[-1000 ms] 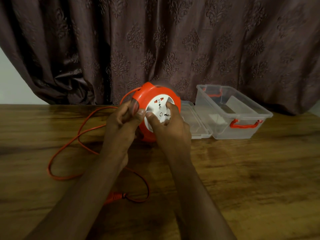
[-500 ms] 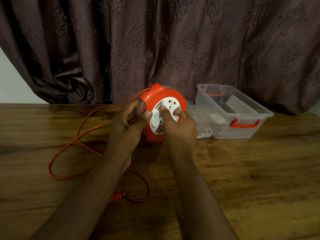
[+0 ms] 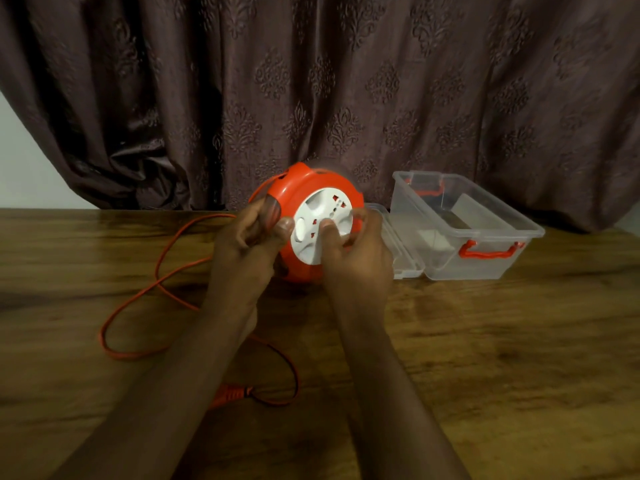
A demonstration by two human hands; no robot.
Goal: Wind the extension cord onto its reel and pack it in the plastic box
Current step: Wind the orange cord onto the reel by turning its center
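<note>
An orange extension reel (image 3: pixel 298 188) with a white socket face (image 3: pixel 323 216) stands on edge on the wooden table (image 3: pixel 502 358). My left hand (image 3: pixel 247 244) grips its left rim. My right hand (image 3: pixel 356 258) holds the white face, thumb and fingers curled on it. A long orange cord (image 3: pixel 156 282) lies in loops on the table to the left, and its plug (image 3: pixel 228 393) shows beside my left forearm. The clear plastic box (image 3: pixel 464 233) with orange handles sits open to the right of the reel.
The box's clear lid (image 3: pixel 398 251) lies flat between the reel and the box. A dark patterned curtain (image 3: pixel 346 81) hangs right behind the table's back edge. A pale wall (image 3: pixel 20 168) shows at the far left.
The white socket face has turned under my right hand, whose fingers shifted round it. The reel moved slightly right and up. The cord loops on the table have barely changed.
</note>
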